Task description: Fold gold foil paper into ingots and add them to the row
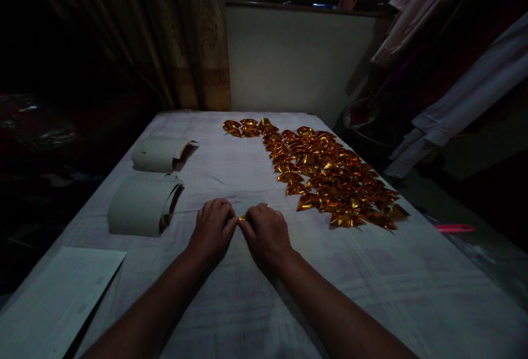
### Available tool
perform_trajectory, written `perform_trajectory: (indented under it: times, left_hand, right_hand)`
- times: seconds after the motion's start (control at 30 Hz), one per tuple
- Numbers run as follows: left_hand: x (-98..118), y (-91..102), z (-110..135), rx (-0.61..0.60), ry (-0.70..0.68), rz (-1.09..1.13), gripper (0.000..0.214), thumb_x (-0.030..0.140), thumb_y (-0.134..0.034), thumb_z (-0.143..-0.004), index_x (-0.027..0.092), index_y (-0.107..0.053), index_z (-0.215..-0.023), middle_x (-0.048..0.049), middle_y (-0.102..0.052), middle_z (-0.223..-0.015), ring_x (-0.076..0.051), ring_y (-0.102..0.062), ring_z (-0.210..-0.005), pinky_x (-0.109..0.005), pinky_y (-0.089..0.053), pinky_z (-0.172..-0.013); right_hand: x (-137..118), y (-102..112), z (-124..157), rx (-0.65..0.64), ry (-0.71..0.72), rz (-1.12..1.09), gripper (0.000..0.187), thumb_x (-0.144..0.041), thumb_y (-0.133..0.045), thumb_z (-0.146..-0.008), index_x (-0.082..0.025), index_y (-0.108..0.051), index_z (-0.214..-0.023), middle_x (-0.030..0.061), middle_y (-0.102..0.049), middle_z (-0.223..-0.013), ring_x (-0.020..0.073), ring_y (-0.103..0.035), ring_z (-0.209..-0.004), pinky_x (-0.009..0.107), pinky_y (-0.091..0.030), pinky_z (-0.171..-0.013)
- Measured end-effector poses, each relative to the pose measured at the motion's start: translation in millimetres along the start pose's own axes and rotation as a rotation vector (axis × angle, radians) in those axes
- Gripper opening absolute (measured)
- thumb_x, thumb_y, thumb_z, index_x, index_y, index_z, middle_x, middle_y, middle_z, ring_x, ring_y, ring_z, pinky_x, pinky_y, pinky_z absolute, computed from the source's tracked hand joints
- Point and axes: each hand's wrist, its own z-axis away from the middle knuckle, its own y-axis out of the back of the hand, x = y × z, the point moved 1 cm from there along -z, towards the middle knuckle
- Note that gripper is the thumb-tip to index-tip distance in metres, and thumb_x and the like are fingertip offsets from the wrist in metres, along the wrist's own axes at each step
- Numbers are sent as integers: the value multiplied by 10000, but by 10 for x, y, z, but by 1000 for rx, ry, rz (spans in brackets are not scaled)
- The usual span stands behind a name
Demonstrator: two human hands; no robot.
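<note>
My left hand and my right hand meet over the middle of the cloth-covered table. Between their thumbs and curled fingers they pinch a small piece of gold foil paper. Most of that piece is hidden by the fingers. To the right of my hands lies a broad spread of folded gold foil paper ingots, close together and partly overlapping. A smaller group of the same ingots sits at the far end.
Two curved bundles of pale paper, a nearer one and a farther one, rest on the left. A flat pale board lies at the near left corner. Beyond the table are a curtain, a wall and hanging clothes.
</note>
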Motion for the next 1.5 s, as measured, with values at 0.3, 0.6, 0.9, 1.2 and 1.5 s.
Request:
perform_trajectory:
  times: [0.3, 0.6, 0.9, 1.2, 1.5]
  left_hand:
    - [-13, -9, -5, 7, 4, 1, 76, 234, -600, -880, 224, -567, -811, -36, -629, -1016, -255, -535, -1035, -431, -414, -917]
    - [-45, -30, -10, 18, -9, -11, 50, 219, -611, -872, 224, -586, -829, -35, -632, -1020, -253, -541, -1037, -411, -411, -902]
    - [-36, -38, -18, 19, -5, -12, 53, 218, -606, -875, 228, -580, -830, -32, -631, -1006, -247, -547, -1029, -398, -409, -903]
    - [15, 15, -26, -15, 23, -21, 52, 236, -618, -866, 231, -585, -826, -28, -636, -999, -251, -550, -1033, -414, -395, -918]
    - [72, -38, -16, 29, 18, -83, 107, 325, -625, -893, 226, -590, -869, -41, -625, -1005, -256, -539, -1044, -431, -378, -943]
  right_hand:
    - [84, 73, 16, -51, -16, -100, 47, -223, -692, -895, -223, -660, -861, 15, -685, -915, 189, -616, -911, 307, -340, -758]
    - [215, 28, 24, -28, 13, -157, 80, -166, -699, -860, -240, -674, -842, 3, -693, -894, 191, -610, -891, 308, -341, -744]
    - [214, 28, 159, 16, 318, 112, 266, -305, -598, -969, -348, -682, -1217, 57, -659, -1047, 211, -554, -925, 329, -317, -737]
    - [361, 165, 302, -22, 431, 205, 350, -429, -554, -981, -302, -635, -1297, 100, -619, -1131, 256, -512, -994, 380, -319, -809]
    - [365, 121, 326, -14, 404, 136, 364, -400, -597, -962, -303, -626, -1312, 103, -609, -1216, 266, -512, -1068, 389, -330, -845]
